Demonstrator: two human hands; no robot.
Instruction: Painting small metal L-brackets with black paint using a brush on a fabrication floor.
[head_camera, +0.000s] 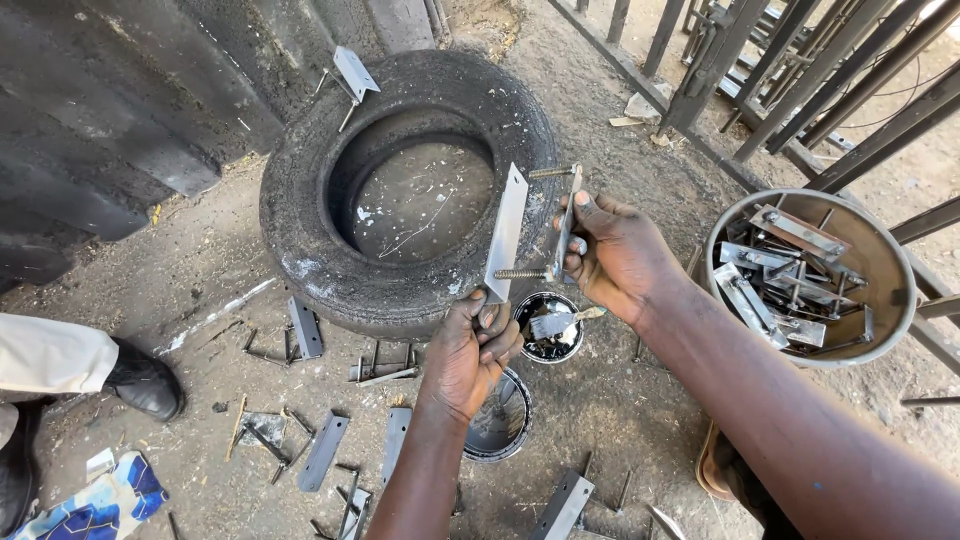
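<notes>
Left hand (470, 350) fingers pinch the upright metal bracket (506, 232); right hand (610, 250) fingers apparently grip its bolts (550, 172).

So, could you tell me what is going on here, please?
A person holds metal parts over an old tyre on the dirt ground. The left hand grips the lower end of a flat plate; the right hand holds a bracket with two bolts. Below sit a small tin with a brush in it, and a bowl of similar brackets to the right.

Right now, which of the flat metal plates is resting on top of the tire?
The plate on the tire's far rim, at the upper left. The others lie on the ground, fill the basin or are held in the hands.
</notes>
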